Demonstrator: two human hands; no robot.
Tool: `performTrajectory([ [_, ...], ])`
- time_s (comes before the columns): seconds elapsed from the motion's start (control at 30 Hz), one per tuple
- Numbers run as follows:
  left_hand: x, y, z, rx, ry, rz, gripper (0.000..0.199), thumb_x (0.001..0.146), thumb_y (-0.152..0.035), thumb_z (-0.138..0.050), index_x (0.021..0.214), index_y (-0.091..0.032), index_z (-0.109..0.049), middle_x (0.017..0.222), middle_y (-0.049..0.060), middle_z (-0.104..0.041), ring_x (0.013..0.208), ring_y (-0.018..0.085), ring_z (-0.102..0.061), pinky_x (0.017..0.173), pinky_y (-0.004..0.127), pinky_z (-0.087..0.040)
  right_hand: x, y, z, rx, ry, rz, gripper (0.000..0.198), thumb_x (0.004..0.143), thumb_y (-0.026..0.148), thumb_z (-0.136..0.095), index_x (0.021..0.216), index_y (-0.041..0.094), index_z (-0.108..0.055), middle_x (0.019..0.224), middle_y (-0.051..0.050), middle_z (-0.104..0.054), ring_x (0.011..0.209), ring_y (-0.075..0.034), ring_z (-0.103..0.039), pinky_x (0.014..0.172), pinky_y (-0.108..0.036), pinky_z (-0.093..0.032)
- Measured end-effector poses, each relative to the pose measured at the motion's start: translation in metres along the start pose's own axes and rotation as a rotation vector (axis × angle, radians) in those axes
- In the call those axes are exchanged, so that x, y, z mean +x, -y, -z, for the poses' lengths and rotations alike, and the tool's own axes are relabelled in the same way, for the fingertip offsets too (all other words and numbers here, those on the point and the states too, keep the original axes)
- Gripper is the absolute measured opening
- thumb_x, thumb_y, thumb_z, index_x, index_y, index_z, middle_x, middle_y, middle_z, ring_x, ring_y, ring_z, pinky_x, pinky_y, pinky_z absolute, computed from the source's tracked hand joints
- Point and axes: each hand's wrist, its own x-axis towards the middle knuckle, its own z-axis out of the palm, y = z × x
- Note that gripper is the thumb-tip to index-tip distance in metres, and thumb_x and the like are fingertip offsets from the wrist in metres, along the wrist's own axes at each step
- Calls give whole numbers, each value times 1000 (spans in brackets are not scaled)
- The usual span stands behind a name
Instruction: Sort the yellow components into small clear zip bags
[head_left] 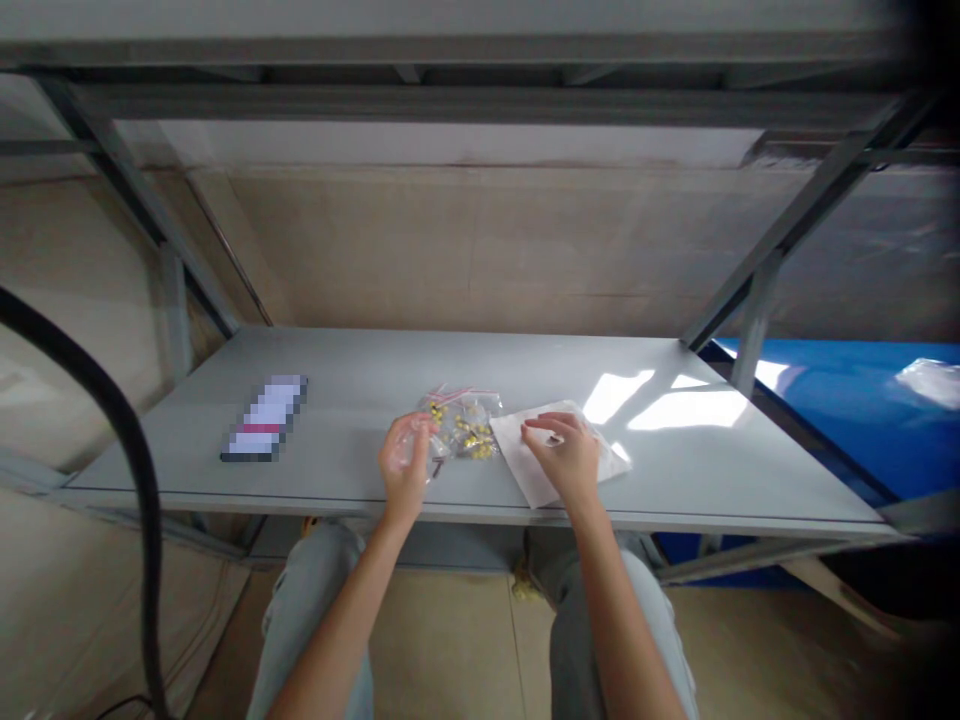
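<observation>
Holding perhaps one bag point(403, 448): left hand point(406, 478).

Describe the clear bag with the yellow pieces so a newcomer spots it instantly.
On the grey tabletop, look between the person's left hand and right hand. There lies a clear plastic bag with a reddish strip near its far edge. Small yellow pieces show through it, unlike the flat white sheet to its right.
</observation>
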Motion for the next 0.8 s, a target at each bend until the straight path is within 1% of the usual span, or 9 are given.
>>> performTrajectory([
  [0.1, 7, 1, 4, -225, -42, 197, 34, 84, -51, -46, 89, -18, -55, 63, 0, -62, 67, 17, -63, 73, 30, -46, -3, -7, 3, -208, 14, -56, 27, 73, 47, -59, 78, 24, -73, 97, -8, -66, 92, -28, -55, 82, -46, -33],
  [0.2, 9, 2, 6, -285, -36, 238, 35, 83, -53, -46, 91, -19, -53, 61, -2, -60, 65, 17, -63, 72, 30, -46, -6, -9, 0, -280, 63, -85, 25, 74, 43, -59, 78, 24, -74, 98, -8, -66, 93, -30, -53, 82, -46, -30],
  [0.27, 6, 2, 7, -174, -49, 134, 31, 85, -48, -47, 93, -19, -54, 66, -1, -62, 68, 17, -63, 73, 30, -45, -7, -9, -3, -282, 81, -95, 23, 74, 41, -59, 77, 24, -74, 97, -7, -66, 93, -30, -53, 82, -45, -29],
  [0.33, 2, 3, 8, 54, -8, -87, 24, 84, -41, -52, 92, -19, -56, 74, 1, -64, 73, 17, -62, 77, 31, -43, -7, -9, -4, -267, 64, -97, 22, 73, 39, -59, 75, 24, -74, 97, -8, -65, 93, -30, -52, 81, -45, -29],
  [0.4, -1, 3, 8, 320, 165, -341, 17, 81, -35, -58, 90, -21, -59, 79, 2, -66, 77, 17, -61, 82, 32, -40, -7, -9, -4, -251, 24, -94, 21, 73, 38, -59, 72, 23, -74, 97, -9, -65, 94, -31, -51, 82, -46, -28],
  [0.47, -2, 3, 7, 541, 399, -510, 15, 80, -31, -60, 91, -22, -61, 83, 2, -67, 81, 18, -60, 85, 34, -37, -6, -6, -2, -203, 1, -67, 19, 73, 38, -61, 71, 23, -74, 97, -9, -65, 96, -30, -50, 84, -47, -28],
  [0.57, -1, 2, 2, 720, 584, -550, 18, 80, -30, -59, 96, -22, -60, 91, 4, -66, 89, 20, -58, 86, 36, -35, -4, 5, 0, 3, 95, 80, 14, 71, 37, -64, 71, 26, -73, 99, -6, -64, 95, -26, -53, 88, -44, -32],
  [0.67, -2, 2, -3, 770, 591, -519, 19, 79, -28, -59, 97, -22, -59, 91, 4, -65, 90, 22, -57, 86, 38, -34, -8, 20, -3, 194, 255, 237, 8, 69, 33, -69, 71, 27, -72, 102, -4, -63, 96, -23, -54, 90, -40, -35],
  [0.8, -11, 2, -12, 789, 596, -502, 26, 75, -14, -57, 99, -21, -59, 94, 5, -65, 92, 22, -57, 87, 38, -34, -23, 35, -18, 218, 298, 234, 4, 67, 25, -70, 71, 26, -72, 101, -4, -63, 98, -23, -54, 91, -41, -36],
])
